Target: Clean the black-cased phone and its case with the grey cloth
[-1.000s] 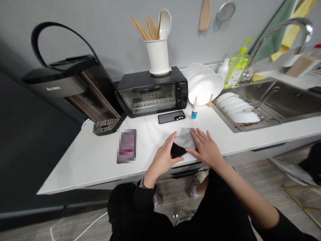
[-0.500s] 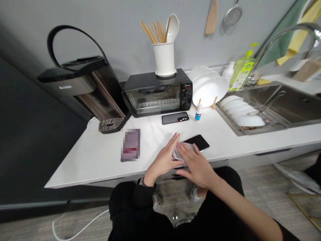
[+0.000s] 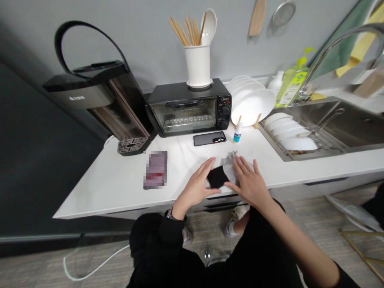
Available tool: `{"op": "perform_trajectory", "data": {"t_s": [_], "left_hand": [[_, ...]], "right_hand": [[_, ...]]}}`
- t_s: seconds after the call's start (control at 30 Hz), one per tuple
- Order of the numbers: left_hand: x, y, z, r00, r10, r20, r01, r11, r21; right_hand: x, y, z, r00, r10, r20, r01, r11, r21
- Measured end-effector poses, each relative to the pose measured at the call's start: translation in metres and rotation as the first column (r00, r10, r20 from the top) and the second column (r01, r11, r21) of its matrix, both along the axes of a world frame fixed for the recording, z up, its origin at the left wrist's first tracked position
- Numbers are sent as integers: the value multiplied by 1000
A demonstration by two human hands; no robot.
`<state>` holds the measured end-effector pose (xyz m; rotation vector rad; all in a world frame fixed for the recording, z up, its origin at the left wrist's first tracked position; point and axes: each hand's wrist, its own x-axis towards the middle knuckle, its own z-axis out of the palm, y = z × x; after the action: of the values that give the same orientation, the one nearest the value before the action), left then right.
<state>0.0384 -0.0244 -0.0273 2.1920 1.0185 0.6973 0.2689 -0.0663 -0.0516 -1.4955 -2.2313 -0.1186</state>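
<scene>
A black smartphone [image 3: 217, 177] lies flat on the white counter, its right part covered by a grey cloth [image 3: 229, 169]. My left hand [image 3: 196, 182] steadies the phone's left end, with the thumb along the near edge and the fingers along the far side. Flat on top of the cloth, my right hand [image 3: 249, 181] presses it against the screen, fingers stretched and thumb out to the left. Behind them lie a phone case [image 3: 209, 139] and a small white spray bottle [image 3: 237, 133] with a blue label.
A blurred-out purple item [image 3: 155, 170] lies left on the counter [image 3: 99, 188]. Along the wall stand a water dispenser [image 3: 120, 108], a toaster oven [image 3: 189, 112] with a chopstick holder [image 3: 198, 66], and racked plates [image 3: 255, 106]. To the right is a sink [image 3: 345, 124] with bowls [image 3: 288, 130].
My right hand has slid to the right with the cloth, uncovering the left part of the black screen. My left hand stays at the phone's left end. The camera view has shifted slightly.
</scene>
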Motion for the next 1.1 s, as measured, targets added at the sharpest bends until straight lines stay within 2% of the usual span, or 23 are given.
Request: {"op": "perform_trajectory", "data": {"t_s": [0.1,0.13,0.17,0.27,0.3,0.37,0.43,0.47,0.57,0.6,0.63,0.7,0.73,0.77,0.87,0.9,1.0,1.03,1.1], "left_hand": [[0,0,0,1000,12,4,-12,1000,15],[0,0,0,1000,11,7,-11,1000,18],[0,0,0,1000,7,12,-7,1000,17],[0,0,0,1000,0,26,0,1000,-8],[0,0,0,1000,2,29,-2,1000,-12],[0,0,0,1000,5,28,-5,1000,-7],[0,0,0,1000,3,26,-3,1000,7],[0,0,0,1000,1,25,-1,1000,12],[-1,-1,0,1000,1,27,-1,1000,4],[-1,-1,-1,1000,2,29,-2,1000,0],[0,-1,-1,1000,4,30,-4,1000,0],[0,-1,-1,1000,12,29,-12,1000,11],[0,-1,-1,999,15,28,-16,1000,17],[0,-1,0,999,18,27,-18,1000,19],[1,-2,1,1000,15,24,-15,1000,5],[1,-2,2,1000,14,22,-14,1000,2],[1,-2,3,1000,25,8,-25,1000,14],[1,-2,3,1000,29,5,-29,999,20],[2,-2,2,1000,29,3,-29,999,27]], "right_hand": [[-7,-2,0,964,266,10,-265,963,-49],[-8,-2,0,958,288,7,-287,956,-62],[-8,0,0,970,242,-1,-242,968,-60],[-7,4,1,999,-30,-29,29,1000,-11],[-9,4,1,999,-37,-30,37,999,-1],[-15,1,1,993,119,-10,-119,993,-17],[-20,-2,2,961,277,8,-276,959,-58],[-19,-3,2,964,266,6,-265,962,-62],[-10,0,2,1000,5,-20,-5,1000,-17],[-7,1,2,999,-23,-25,23,1000,-3],[-5,1,2,1000,19,-20,-19,1000,-3],[-3,1,2,978,209,9,-209,977,-34],[-2,1,2,966,259,17,-258,965,-46],[0,1,2,970,241,18,-240,970,-45],[3,2,0,1000,11,-8,-11,1000,12],[3,1,-1,1000,19,-8,-19,1000,21],[2,-3,-3,965,260,22,-260,966,-14],[3,-3,-3,961,277,22,-276,961,-22],[5,-3,-4,992,125,-6,-126,992,-3]]}}
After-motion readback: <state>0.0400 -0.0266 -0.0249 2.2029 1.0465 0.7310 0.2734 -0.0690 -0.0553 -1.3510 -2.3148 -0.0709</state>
